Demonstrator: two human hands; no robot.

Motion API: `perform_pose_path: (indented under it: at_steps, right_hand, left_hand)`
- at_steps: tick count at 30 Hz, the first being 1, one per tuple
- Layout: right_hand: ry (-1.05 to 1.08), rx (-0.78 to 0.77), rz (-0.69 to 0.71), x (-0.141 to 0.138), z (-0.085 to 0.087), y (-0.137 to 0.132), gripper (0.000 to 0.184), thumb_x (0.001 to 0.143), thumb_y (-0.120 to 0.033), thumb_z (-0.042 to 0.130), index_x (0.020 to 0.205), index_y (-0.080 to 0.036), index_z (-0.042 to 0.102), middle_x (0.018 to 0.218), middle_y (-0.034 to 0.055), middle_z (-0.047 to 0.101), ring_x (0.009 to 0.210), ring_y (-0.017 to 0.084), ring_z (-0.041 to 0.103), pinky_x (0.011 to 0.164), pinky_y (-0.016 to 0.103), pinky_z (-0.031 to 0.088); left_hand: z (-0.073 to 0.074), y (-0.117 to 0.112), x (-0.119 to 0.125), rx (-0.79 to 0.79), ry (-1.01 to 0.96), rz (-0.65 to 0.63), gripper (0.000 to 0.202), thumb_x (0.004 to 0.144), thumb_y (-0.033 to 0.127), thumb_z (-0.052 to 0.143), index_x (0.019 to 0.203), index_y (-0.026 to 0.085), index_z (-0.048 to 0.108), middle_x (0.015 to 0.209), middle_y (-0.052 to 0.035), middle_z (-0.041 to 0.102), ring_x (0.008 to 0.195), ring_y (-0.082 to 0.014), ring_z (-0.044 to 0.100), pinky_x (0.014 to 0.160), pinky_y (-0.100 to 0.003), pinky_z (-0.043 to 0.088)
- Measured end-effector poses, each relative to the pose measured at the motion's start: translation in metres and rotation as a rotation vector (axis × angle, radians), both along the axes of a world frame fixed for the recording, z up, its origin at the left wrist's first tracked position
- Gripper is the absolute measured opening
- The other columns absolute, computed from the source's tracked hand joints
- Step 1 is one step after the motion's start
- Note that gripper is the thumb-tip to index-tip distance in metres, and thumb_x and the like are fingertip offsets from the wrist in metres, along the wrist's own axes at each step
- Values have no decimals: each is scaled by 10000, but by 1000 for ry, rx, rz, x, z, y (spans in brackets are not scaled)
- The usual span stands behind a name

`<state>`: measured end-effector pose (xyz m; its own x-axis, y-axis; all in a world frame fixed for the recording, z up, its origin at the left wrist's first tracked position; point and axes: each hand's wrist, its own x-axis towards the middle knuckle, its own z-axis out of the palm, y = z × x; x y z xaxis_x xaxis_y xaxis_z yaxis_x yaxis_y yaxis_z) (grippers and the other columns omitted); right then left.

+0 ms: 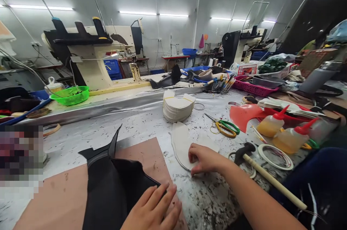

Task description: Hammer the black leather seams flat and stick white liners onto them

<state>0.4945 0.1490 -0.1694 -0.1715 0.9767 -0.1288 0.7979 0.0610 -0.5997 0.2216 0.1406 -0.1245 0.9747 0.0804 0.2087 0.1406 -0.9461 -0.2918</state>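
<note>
Left hand (155, 206): fingers spread, resting at the edge of a black piece (101, 190) on a pink sheet (151, 156).
Right hand (202, 159): curled over a white piece (180, 141); grip unclear.
Progress: apparently unfinished, one white piece out, a banded stack (177, 112) standing behind.
Counter (135, 125): scissors (226, 128) and hammer (271, 178) lie right.
Room: sewing machine (88, 65) beyond, lit tubes (138, 13) along the wall.

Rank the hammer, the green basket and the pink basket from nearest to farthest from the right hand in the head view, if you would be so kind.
From the right hand:
1. Hammer: just to its right, on the worktable.
2. Pink basket: farther back, to the right.
3. Green basket: far left, by the sewing machine.
</note>
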Motion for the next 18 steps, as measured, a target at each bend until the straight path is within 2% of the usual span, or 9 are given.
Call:
perform_pose_path:
  at_steps: [2, 5, 11, 14, 18]
  right_hand:
    - [-23, 14, 10, -1, 0, 1, 333, 511, -232, 839, 742, -186, 603, 854, -14, 520, 771, 157, 494, 631, 240, 365]
    - [-31, 4, 25, 1, -2, 5, 308, 530, -269, 843, 715, -187, 612, 835, -21, 515, 744, 143, 490, 613, 231, 362]
    - [17, -16, 61, 10, -8, 16, 337, 478, -291, 875, 658, -175, 615, 798, -35, 509, 685, 113, 470, 569, 208, 347]
    - [71, -23, 69, 12, -8, 17, 306, 489, -262, 865, 638, -172, 612, 789, -39, 507, 673, 106, 463, 562, 205, 338]
    - [170, -14, -4, 9, -8, 13, 165, 584, -84, 734, 600, -167, 592, 733, -49, 508, 628, 93, 446, 563, 212, 322]
  left_hand:
    - [3, 6, 24, -139, 111, 8, 453, 878, 531, 435, 1193, 229, 560, 1220, -78, 599, 1088, -234, 568, 885, -319, 438]
    - [-5, 11, 48, -296, 222, 76, 650, 783, 662, 474, 1162, 145, 583, 1221, -165, 580, 1110, -318, 548, 903, -429, 439]
    - [-27, 20, 65, -367, 254, 174, 607, 770, 631, 529, 1103, 131, 617, 1206, -172, 589, 1121, -335, 530, 935, -470, 412]
    - [-28, 22, 70, -388, 256, 188, 618, 782, 641, 500, 1098, 124, 620, 1203, -175, 589, 1122, -326, 528, 931, -463, 415]
    - [-24, 23, 79, -420, 264, 168, 653, 808, 637, 458, 1202, 125, 554, 1279, -187, 528, 1161, -326, 500, 947, -486, 399]
